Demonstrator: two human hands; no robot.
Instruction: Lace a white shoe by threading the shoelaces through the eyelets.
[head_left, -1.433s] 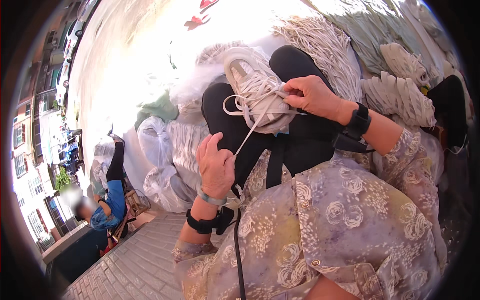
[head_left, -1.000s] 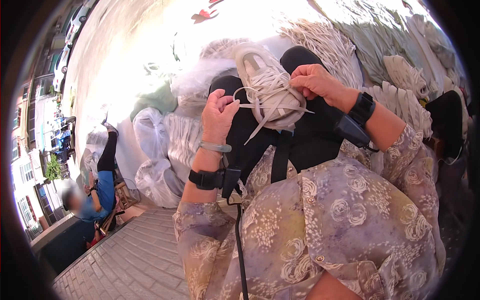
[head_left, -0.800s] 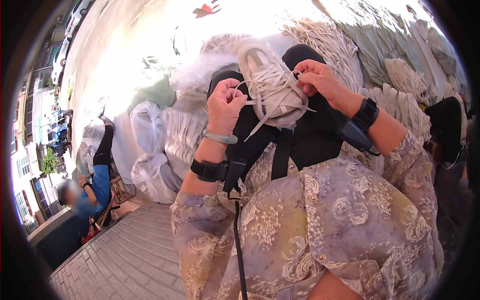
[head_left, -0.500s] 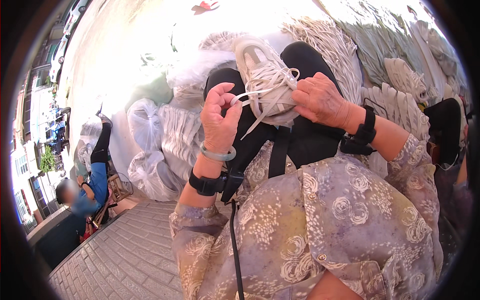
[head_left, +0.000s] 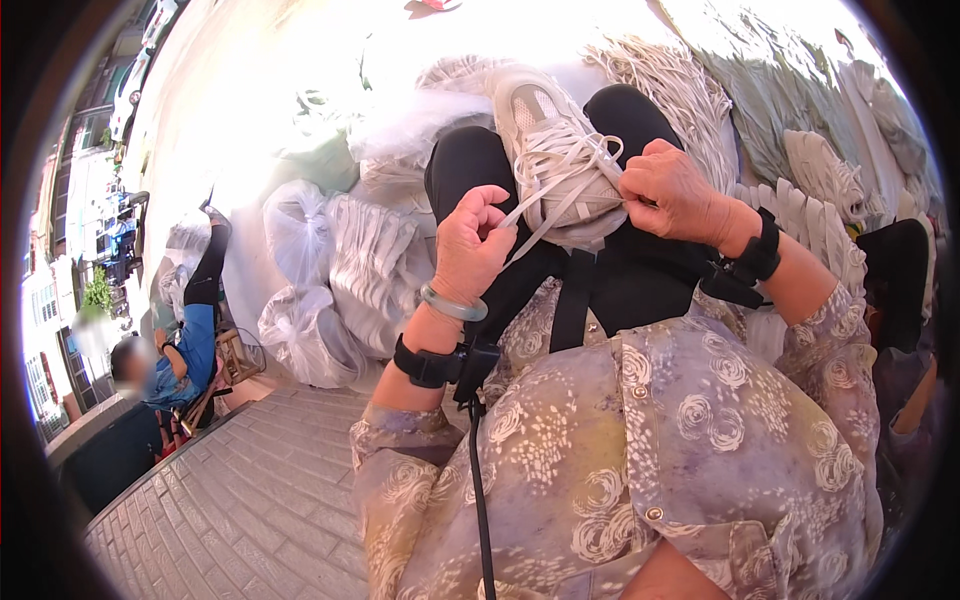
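Two hands work on one pale sneaker (head_left: 556, 160) that rests on the person's black-clad lap, toe pointing away. The left hand (head_left: 470, 245) has its grip pressed together around a white lace end (head_left: 520, 212), drawn taut from the shoe down toward that hand. The right hand (head_left: 680, 192) sits at the shoe's near end, fingertips pinched on the lace at the uppermost eyelets, just beside the tongue.

Judging by how the lace lies, the lacing looks mostly done: white crossings already run over the front of the shoe beyond both grips, and what seems left is the last eyelets near the right hand and settling the loose ends. Whether the end in the left hand has been threaded through its final hole is hidden by the fingers.

Beyond the left grip lie clear plastic bags (head_left: 310, 290) stuffed with white bundles; beyond the right grip, heaps of white laces (head_left: 680, 90) and more pale shoes (head_left: 825, 175). Far off to the left another person in blue (head_left: 185, 350) sits by the brick paving.
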